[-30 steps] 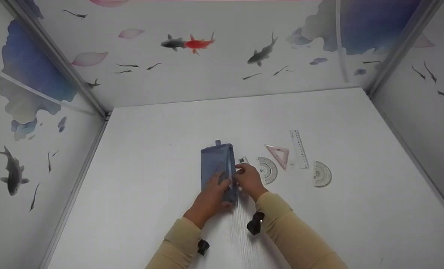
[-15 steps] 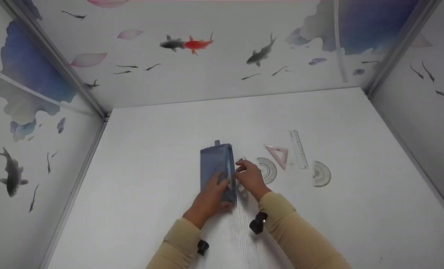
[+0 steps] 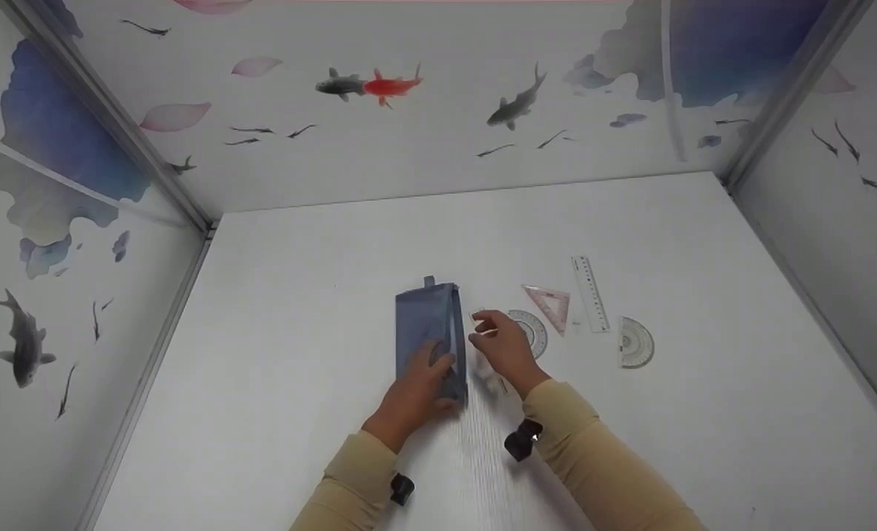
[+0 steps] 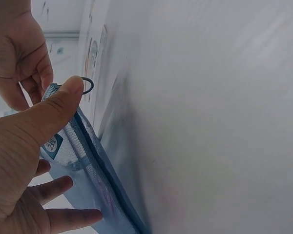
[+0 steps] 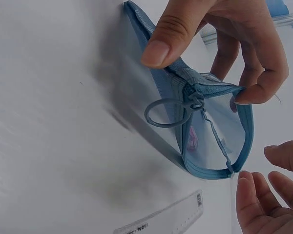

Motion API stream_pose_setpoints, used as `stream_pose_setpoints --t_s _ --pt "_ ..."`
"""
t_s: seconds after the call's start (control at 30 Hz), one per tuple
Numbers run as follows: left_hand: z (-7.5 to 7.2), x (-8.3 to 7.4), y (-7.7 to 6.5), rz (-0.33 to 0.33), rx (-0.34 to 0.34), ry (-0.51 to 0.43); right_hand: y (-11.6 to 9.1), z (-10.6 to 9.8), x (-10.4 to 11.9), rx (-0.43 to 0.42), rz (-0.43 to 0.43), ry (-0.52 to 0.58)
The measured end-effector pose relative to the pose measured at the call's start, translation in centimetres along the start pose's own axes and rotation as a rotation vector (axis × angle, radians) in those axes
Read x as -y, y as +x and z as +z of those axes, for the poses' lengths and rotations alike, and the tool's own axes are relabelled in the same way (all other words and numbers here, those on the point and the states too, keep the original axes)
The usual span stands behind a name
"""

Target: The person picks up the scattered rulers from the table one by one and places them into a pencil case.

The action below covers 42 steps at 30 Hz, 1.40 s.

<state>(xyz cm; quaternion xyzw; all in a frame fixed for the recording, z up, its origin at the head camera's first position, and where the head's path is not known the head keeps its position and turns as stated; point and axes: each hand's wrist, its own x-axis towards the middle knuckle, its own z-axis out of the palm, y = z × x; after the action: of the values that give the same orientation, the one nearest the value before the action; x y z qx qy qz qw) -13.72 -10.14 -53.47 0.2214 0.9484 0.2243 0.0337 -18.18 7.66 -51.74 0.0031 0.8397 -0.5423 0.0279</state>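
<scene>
A blue translucent zip pencil case (image 3: 425, 317) lies on the white table, its zip edge facing right. My left hand (image 3: 412, 391) grips its near part; in the left wrist view the thumb (image 4: 63, 105) lies over the zip edge beside the ring pull (image 4: 89, 86). The right wrist view shows the mouth of the case gaping beside the ring pull (image 5: 168, 113), with something pink inside. My right hand (image 3: 508, 346) is just right of the case, apart from it, fingers loosely bent with nothing seen between them. A clear ruler (image 5: 161, 219) lies near it, mostly hidden in the head view.
To the right lie a clear protractor (image 3: 535, 332) partly behind my right hand, a pink set square (image 3: 549, 304), a longer clear ruler (image 3: 591, 293) and another protractor (image 3: 636, 344). Printed walls with fish enclose the table (image 3: 298, 295) at the back and sides.
My right hand has drawn away from the zip edge to the right, now covering more of the near ruler and protractor. The left hand and the pencil case have stayed in place.
</scene>
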Motion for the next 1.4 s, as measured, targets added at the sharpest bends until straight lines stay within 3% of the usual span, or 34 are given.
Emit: stream_pose_setpoints --t_s 0.3,0.53,0.73,0.93,1.4 --pt "0.1 0.2 0.2 0.011 -0.001 0.020 0.1 -0.9 -0.3 -0.028 0.000 -0.025" --pt "0.0 -0.1 0.1 -0.020 0.017 0.001 -0.1 -1.9 -0.8 -0.043 -0.010 -0.081" --pt "-0.1 -0.2 0.1 -0.008 0.009 -0.004 -0.5 -2.9 -0.6 -0.043 -0.091 -0.189" --pt "0.0 -0.3 0.0 -0.020 0.020 0.014 -1.1 -3.5 -0.1 -0.061 -0.129 -0.340" --pt "0.1 -0.3 0.0 -0.026 0.006 0.002 -1.6 -4.8 -0.1 -0.086 -0.195 -0.539"
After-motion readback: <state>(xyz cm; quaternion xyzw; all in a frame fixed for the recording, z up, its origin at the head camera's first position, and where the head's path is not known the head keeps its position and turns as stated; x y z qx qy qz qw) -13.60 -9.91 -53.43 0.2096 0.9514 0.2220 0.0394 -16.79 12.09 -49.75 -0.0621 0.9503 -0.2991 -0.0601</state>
